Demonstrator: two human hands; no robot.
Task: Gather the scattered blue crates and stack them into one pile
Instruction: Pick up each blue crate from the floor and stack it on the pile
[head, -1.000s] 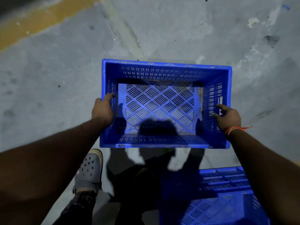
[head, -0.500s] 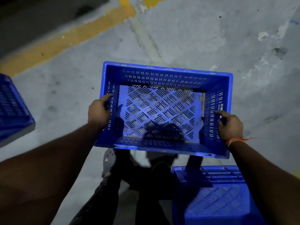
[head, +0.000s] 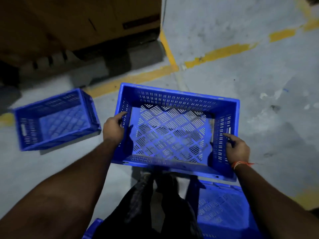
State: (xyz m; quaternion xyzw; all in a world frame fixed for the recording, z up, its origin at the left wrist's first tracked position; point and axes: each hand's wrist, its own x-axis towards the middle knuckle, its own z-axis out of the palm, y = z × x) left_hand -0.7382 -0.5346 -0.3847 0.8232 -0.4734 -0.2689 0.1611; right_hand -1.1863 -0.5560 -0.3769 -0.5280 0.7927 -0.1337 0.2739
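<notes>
I hold an empty blue slotted crate [head: 174, 133] in the air in front of me, open side up. My left hand [head: 113, 129] grips its left wall and my right hand [head: 237, 149] grips its right wall. A second blue crate [head: 55, 119] lies on the floor to the left, slightly tilted. A third blue crate [head: 222, 209] stands on the floor at lower right, partly under the held crate. A sliver of blue plastic [head: 93, 226] shows at the bottom edge beside my legs.
Brown cardboard boxes [head: 77, 21] sit on a grey pallet [head: 96, 66] at the upper left. Yellow floor lines [head: 215, 52] cross the grey concrete floor [head: 259, 83]. My dark-trousered legs [head: 155, 204] are below the held crate.
The view has swung left and up while I carry the crate: the floor crate on the left has come fully into view, and the pallet with boxes has appeared. My grip is unchanged.
</notes>
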